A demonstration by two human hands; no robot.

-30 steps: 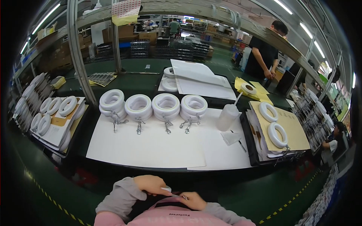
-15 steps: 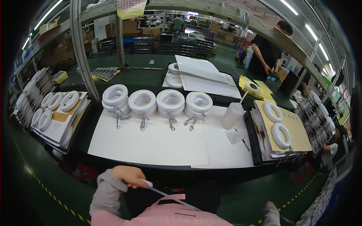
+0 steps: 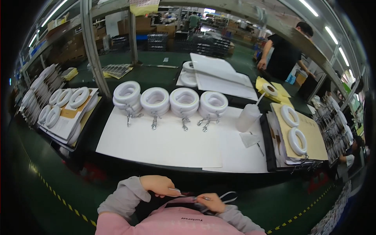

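Low in front of my body, my left hand (image 3: 158,185) is closed on the end of a thin white strip. Close beside it on the right, my right hand (image 3: 210,202) is closed too, pinching the same strip. A loop of the white strip (image 3: 230,194) stands out past my right hand. Small details between the fingertips are too small to make out. On the table ahead stand several stacks of white rings (image 3: 184,102) in a row, with small metal chains and clasps (image 3: 185,124) hanging from their fronts.
White sheets (image 3: 164,143) cover the tabletop. A translucent squeeze bottle (image 3: 248,118) stands at right beside a pen (image 3: 260,148). Trays of papers and rings flank it, left (image 3: 58,131) and right (image 3: 313,135). Farther back, a person (image 3: 284,51) stands beyond the rail.
My right hand has come in from the lower right and now grips the strip. My left hand has shifted right. The view has tilted slightly, and the person behind has moved an arm.
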